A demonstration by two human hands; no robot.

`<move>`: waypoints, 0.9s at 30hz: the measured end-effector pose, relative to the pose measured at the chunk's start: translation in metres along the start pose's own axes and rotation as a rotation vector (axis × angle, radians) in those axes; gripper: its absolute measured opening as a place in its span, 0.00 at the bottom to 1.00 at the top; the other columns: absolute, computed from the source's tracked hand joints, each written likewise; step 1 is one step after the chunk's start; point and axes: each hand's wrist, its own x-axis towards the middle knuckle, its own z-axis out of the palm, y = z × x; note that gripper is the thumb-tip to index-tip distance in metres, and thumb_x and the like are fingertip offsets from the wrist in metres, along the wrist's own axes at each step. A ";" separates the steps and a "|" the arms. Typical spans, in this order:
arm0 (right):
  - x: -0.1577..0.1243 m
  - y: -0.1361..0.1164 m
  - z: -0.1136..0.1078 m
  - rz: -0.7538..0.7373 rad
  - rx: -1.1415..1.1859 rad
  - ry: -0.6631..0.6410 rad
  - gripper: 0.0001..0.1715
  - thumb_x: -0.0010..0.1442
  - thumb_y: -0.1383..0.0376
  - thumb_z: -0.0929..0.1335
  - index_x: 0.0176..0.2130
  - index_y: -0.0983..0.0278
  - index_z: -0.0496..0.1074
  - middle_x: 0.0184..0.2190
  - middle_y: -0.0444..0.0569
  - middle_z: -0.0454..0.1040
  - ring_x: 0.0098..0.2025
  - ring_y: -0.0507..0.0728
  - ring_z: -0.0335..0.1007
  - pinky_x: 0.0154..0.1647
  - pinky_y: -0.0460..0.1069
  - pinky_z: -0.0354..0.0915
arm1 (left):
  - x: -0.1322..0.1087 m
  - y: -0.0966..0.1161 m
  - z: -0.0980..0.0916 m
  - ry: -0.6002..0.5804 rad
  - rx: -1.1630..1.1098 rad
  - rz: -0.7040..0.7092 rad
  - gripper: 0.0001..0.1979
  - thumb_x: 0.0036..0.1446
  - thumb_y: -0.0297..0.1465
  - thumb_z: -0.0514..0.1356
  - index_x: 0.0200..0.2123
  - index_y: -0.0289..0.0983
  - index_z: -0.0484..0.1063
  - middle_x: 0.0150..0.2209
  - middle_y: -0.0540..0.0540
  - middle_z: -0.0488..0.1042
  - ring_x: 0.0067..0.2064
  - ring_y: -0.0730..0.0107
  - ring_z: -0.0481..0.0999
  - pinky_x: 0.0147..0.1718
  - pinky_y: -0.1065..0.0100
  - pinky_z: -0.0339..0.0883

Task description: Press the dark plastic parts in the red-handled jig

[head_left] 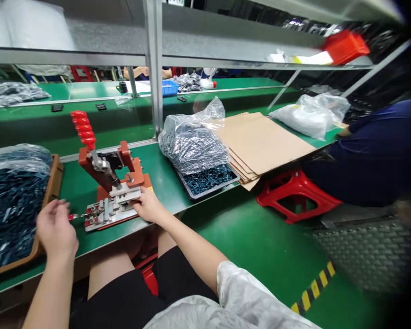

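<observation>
Green-topped workbench (167, 183) under steel shelving (154, 59), green floor (253, 246) and yellow-black hazard tape (313, 288) off to the right of the right hand. Right hand (150, 205) rests on the steel plate (125, 194) of a manual toggle press (104, 171), fingers close together and pressed down on the plate's near edge, no pinch visible. Press stands directly ahead of that hand on a rust-red base, its red ribbed handle (84, 130) tilted up and away toward the left. Steel clamp fixture (111, 212) lies under the press head, between the two hands. Left hand (56, 228) is open, fingers loosely curled, holding nothing visible, just beside the fixture's red-tipped lever (72, 217); can't tell if they touch. Further left of that hand: wood-rimmed tray (51, 192) heaped with small dark parts (12, 214), too small to identify, clear plastic bag (17, 160) lying over them. Right of the right hand: black tray (208, 180) of dark teal parts, a bagged heap of metal parts (192, 148) beside it, then stacked cardboard sheets (260, 141). Far right, a seated co-worker's navy sleeve (373, 155), red plastic stool (296, 196) beside it. Ahead of both hands, across the bench, a blue bin (169, 87) sits near another person's hands (144, 72).
</observation>
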 end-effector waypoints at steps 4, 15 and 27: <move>-0.001 0.002 0.000 0.036 0.092 0.044 0.13 0.60 0.72 0.69 0.42 0.60 0.81 0.51 0.51 0.76 0.55 0.59 0.74 0.60 0.52 0.67 | 0.003 0.028 0.029 -0.137 0.103 -0.022 0.32 0.68 0.52 0.39 0.64 0.43 0.62 0.62 0.38 0.72 0.64 0.48 0.71 0.62 0.41 0.65; 0.018 0.014 -0.014 0.283 0.350 -0.131 0.11 0.55 0.69 0.72 0.40 0.64 0.81 0.38 0.48 0.83 0.40 0.59 0.79 0.45 0.52 0.72 | 0.029 0.077 0.028 -0.009 0.074 0.078 0.31 0.69 0.49 0.47 0.68 0.40 0.57 0.68 0.35 0.62 0.70 0.53 0.61 0.70 0.50 0.53; 0.016 0.011 -0.013 0.217 0.312 -0.118 0.14 0.52 0.73 0.70 0.40 0.64 0.80 0.41 0.47 0.84 0.43 0.60 0.80 0.48 0.52 0.73 | 0.019 0.181 0.056 0.085 -0.239 0.514 0.17 0.68 0.38 0.55 0.58 0.45 0.60 0.48 0.43 0.69 0.51 0.62 0.74 0.54 0.54 0.73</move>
